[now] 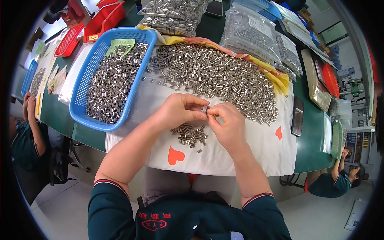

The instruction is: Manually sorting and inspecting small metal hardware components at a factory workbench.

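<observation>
My left hand and my right hand meet over a white cloth printed with red hearts. Between their pinched fingertips is a small shiny metal sleeve, partly covered by the fingers. Just beyond the hands spreads a large heap of short metal sleeves. A smaller pile of sleeves lies on the cloth below my hands, and one loose sleeve sits at its near edge. To the left stands a blue perforated basket holding many sleeves and a green paper slip.
Clear bags of metal parts line the far side. A yellow-and-pink cloth edges the heap. A phone lies at right on the green table. Red bins stand far left. Other people work at both sides.
</observation>
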Action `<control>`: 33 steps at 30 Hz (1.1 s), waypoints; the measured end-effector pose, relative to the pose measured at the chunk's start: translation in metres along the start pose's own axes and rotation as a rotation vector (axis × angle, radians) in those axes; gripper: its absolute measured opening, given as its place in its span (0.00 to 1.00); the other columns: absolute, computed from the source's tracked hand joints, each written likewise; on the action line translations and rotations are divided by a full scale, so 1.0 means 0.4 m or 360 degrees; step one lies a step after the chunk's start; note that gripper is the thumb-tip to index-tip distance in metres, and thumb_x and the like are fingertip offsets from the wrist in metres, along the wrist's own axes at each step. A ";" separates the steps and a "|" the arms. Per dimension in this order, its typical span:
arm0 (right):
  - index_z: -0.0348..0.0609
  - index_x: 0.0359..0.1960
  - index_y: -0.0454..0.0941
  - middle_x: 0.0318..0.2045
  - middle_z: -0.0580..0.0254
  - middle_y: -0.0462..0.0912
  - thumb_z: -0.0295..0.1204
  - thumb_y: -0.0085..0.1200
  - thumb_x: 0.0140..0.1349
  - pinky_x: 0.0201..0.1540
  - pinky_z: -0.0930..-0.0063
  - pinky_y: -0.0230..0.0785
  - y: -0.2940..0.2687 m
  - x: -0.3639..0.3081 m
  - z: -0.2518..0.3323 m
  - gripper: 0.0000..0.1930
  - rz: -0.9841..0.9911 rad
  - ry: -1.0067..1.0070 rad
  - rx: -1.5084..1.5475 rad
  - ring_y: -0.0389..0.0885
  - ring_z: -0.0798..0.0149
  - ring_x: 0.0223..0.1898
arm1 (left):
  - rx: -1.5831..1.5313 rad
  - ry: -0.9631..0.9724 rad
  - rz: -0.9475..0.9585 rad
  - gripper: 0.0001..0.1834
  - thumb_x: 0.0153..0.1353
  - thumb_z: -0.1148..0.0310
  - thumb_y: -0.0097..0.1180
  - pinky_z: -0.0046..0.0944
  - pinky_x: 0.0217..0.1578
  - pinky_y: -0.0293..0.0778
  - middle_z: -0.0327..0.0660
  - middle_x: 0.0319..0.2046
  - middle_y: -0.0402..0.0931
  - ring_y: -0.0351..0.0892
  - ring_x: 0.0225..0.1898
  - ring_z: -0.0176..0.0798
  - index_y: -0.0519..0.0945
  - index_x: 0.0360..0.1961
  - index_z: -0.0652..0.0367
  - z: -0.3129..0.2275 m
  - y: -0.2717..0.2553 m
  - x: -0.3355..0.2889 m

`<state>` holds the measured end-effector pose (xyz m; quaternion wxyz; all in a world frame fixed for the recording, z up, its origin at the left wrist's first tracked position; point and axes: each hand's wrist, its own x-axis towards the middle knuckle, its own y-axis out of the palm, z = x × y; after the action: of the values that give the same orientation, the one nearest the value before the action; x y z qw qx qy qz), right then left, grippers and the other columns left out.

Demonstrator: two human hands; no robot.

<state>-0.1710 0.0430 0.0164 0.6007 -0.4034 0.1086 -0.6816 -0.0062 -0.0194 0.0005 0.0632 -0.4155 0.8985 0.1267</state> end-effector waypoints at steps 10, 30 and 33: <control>0.39 0.29 0.77 0.25 0.65 0.79 0.24 0.57 0.47 0.32 0.79 0.68 -0.040 0.011 -0.022 0.06 0.0402 0.0579 0.0483 0.76 0.73 0.26 | 0.0069 -0.0119 0.0194 0.19 0.48 0.76 0.63 0.26 0.37 0.72 0.38 0.33 0.77 0.75 0.35 0.27 0.76 0.43 0.66 -0.011 -0.008 -0.007; 0.45 0.29 0.78 0.27 0.63 0.75 0.25 0.55 0.46 0.40 0.68 0.64 0.043 0.014 -0.069 0.06 0.0096 -0.0009 -0.0601 0.71 0.59 0.34 | 0.0223 -0.0047 0.0430 0.19 0.45 0.77 0.64 0.27 0.39 0.71 0.34 0.31 0.76 0.72 0.35 0.24 0.78 0.42 0.62 -0.016 -0.007 -0.017; 0.45 0.30 0.78 0.28 0.62 0.75 0.24 0.56 0.46 0.41 0.67 0.64 0.033 0.019 -0.058 0.07 0.0164 0.0071 -0.0617 0.71 0.58 0.36 | 0.0170 -0.0060 0.0395 0.18 0.47 0.79 0.62 0.27 0.39 0.71 0.34 0.32 0.76 0.72 0.35 0.24 0.76 0.43 0.63 -0.008 -0.006 -0.014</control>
<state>-0.1766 0.0250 -0.0039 0.5434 -0.4901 0.2717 -0.6251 -0.0006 -0.0176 0.0044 0.0858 -0.2949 0.9471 0.0935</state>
